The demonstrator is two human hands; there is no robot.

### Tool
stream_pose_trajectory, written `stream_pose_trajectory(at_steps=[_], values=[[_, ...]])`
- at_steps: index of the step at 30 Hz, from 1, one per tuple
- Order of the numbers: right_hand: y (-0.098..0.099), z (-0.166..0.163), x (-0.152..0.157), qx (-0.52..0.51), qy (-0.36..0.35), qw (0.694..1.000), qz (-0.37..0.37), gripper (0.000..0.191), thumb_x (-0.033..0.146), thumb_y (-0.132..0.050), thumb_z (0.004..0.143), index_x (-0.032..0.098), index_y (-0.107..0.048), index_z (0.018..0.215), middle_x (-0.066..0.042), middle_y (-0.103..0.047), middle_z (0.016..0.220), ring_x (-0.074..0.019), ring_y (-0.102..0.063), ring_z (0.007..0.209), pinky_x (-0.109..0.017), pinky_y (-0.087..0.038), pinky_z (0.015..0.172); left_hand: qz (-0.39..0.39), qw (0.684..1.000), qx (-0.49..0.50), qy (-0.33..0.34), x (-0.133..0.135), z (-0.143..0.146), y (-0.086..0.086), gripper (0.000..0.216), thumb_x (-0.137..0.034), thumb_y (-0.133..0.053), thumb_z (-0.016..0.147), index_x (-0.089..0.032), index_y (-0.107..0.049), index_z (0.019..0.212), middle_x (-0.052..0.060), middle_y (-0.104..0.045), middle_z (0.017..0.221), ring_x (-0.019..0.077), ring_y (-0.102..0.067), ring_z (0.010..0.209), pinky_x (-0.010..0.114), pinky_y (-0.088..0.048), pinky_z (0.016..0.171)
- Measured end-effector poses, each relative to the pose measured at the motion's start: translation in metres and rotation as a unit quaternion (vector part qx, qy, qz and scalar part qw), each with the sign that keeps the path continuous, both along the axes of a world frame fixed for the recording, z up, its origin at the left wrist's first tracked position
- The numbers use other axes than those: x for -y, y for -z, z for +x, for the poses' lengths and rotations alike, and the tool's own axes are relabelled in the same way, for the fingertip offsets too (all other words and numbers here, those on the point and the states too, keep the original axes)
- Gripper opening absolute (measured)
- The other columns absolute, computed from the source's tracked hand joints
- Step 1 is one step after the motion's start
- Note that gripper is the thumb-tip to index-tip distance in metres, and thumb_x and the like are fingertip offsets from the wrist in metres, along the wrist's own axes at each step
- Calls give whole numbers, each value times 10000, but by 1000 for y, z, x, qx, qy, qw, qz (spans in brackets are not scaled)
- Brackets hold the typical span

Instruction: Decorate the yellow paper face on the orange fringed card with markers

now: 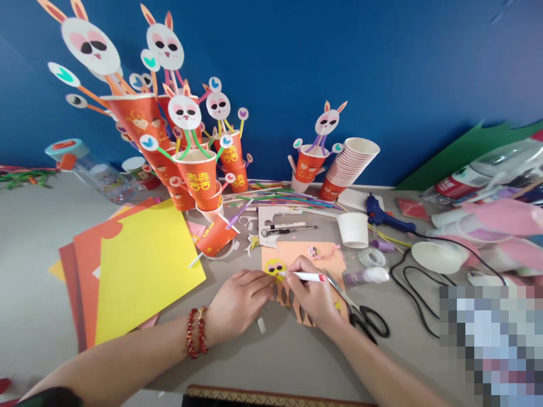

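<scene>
My right hand (311, 291) is closed around a white marker (307, 276) with a red end. The marker's tip meets a small yellow paper face (275, 267), which has dark eyes with pink around them. Flat beside it, my left hand (241, 302) rests its outstretched fingers at the face's lower edge. Both lie over an orange paper sheet (335, 254) with leaf-shaped cut-outs along its near edge. Scissors (369, 320) with black handles lie just right of my right hand, their blades partly on the sheet.
Rabbit-faced red paper cups (197, 175) stand at the back left, near stacked cups (348, 169). Yellow paper (148, 271) tops coloured sheets on the left. A blue glue gun (384, 215) trails a black cord (407, 288) on the right, near a white cup (354, 230) and tape roll (372, 258).
</scene>
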State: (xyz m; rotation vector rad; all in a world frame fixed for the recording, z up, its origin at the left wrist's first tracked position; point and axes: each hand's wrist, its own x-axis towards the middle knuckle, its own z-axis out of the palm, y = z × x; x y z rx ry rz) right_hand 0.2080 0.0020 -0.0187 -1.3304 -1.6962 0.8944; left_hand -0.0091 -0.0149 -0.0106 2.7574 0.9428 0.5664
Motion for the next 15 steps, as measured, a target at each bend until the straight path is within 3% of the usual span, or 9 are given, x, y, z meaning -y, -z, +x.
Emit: stream_pose_trajectory(at_steps=[15], values=[[-1,-1,1,-3,-10,1000,-16,190,281,-507,906,249,-453,727,54,-484,591,-131,-467,516,-235,-371,510,1,1000,7,-2,0,1,-1,225,-131,-458,1001,-156,-642,1126,87,-697,1305,247,-614,1221,407,-500,967]])
